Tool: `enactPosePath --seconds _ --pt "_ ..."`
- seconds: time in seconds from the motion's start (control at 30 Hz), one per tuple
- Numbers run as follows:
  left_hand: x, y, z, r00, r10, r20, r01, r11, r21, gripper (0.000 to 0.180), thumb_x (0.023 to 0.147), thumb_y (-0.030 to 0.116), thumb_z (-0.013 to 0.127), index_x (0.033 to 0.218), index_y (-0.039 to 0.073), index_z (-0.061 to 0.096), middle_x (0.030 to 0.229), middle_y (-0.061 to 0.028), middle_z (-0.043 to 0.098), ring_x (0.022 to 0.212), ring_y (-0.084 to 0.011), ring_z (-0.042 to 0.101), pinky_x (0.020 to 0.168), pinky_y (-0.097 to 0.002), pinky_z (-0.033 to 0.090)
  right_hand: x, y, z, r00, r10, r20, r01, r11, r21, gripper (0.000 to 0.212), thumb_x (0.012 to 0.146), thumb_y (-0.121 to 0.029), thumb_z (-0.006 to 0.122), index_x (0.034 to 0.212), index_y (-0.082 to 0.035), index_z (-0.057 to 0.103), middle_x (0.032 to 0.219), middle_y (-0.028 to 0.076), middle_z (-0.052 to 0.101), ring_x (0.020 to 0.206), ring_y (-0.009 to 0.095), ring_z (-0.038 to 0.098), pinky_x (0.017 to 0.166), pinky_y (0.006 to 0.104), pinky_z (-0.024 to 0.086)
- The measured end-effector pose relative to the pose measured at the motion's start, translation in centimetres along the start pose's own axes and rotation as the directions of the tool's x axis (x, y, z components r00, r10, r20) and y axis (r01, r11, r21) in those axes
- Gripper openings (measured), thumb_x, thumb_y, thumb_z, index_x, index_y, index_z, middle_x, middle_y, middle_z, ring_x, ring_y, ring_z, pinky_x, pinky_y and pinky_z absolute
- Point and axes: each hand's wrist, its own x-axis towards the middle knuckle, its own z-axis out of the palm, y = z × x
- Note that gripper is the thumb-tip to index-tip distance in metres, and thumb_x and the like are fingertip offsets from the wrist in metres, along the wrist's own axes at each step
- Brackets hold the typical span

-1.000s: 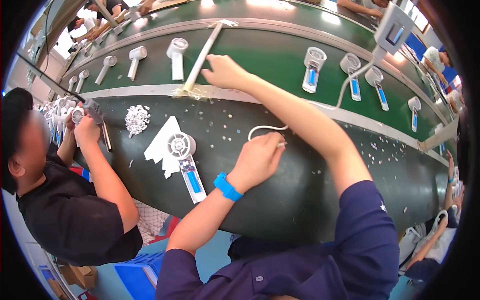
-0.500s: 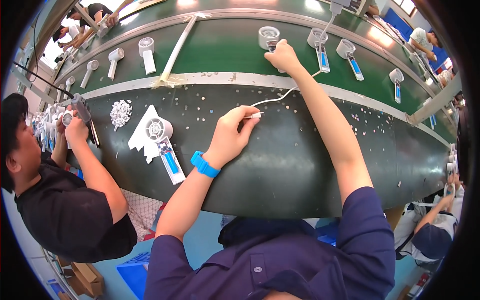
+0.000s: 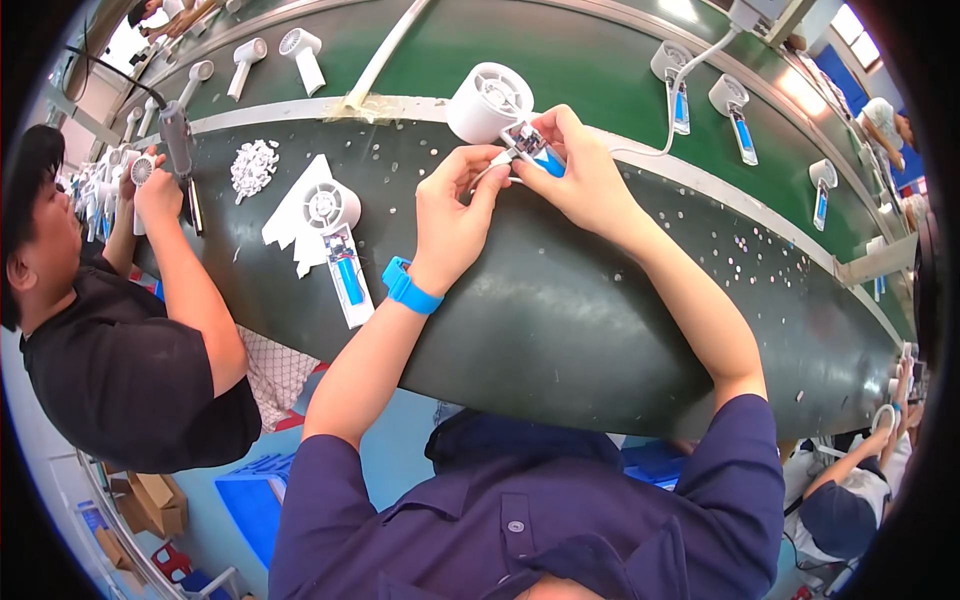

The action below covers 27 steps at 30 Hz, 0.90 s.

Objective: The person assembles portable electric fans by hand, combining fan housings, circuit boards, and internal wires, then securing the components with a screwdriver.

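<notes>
My right hand (image 3: 592, 190) grips a white handheld fan (image 3: 482, 105) by its opened handle, where a circuit board and a blue battery (image 3: 549, 163) show. The round fan head points up and left, over the pale strip at the belt's edge. Pinched in the fingers of my left hand (image 3: 448, 212) is a white cable plug (image 3: 503, 158), held right up at the fan's handle; whether it sits inside a socket I cannot tell. Its white cable (image 3: 650, 152) runs off to the right behind my right hand. A blue band (image 3: 410, 287) circles my left wrist.
Another opened fan (image 3: 347, 262) lies left on white paper (image 3: 290, 235), near a pile of small white parts (image 3: 254, 168). More fans (image 3: 740, 125) lie along the green belt (image 3: 590, 70). At left, a person (image 3: 130, 330) works beside a hanging grey power screwdriver (image 3: 177, 140).
My right hand has brought the fan from the green belt back toward me. My left hand has raised the cable plug to meet it. The view has shifted slightly.
</notes>
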Motion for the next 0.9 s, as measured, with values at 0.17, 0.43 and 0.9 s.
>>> enactPosePath --seconds 0.17,0.43,0.9 --pt "0.0 -0.3 0.2 0.998 0.055 -0.014 -0.056 0.998 -0.033 0.019 0.089 0.003 0.058 0.107 -0.004 0.059 0.093 -0.0059 0.065 0.081 -0.0063 0.059 0.063 -0.0183 0.045 -0.1 0.0 0.4 0.982 0.149 0.114 -0.169 0.965 0.202 0.043 0.078 -0.013 0.068 0.109 0.001 0.043 0.095 0.015 0.063 0.086 0.024 0.063 0.077 0.0351 0.049" --pt "-0.2 0.4 0.0 0.997 0.031 -0.076 -0.028 0.999 0.042 0.019 0.090 0.005 0.059 0.106 -0.003 0.061 0.094 -0.0057 0.065 0.075 -0.0032 0.058 0.053 -0.0166 0.044 -0.6 0.8 0.7 0.982 -0.189 -0.002 0.189 0.979 0.072 0.054 0.081 -0.011 0.069 0.126 -0.002 0.040 0.097 0.007 0.061 0.072 0.008 0.057 0.059 0.0230 0.047" --pt "-0.5 0.0 0.3 0.991 0.128 -0.031 -0.122 0.981 0.150 0.017 0.088 -0.001 0.055 0.103 -0.007 0.059 0.085 -0.0141 0.065 0.075 -0.0142 0.066 0.062 -0.0250 0.053 -1.2 -1.9 0.9 0.991 0.096 0.091 -0.117 0.957 0.265 0.042 0.081 -0.008 0.068 0.114 -0.006 0.042 0.088 0.009 0.063 0.068 0.012 0.063 0.057 0.0248 0.048"
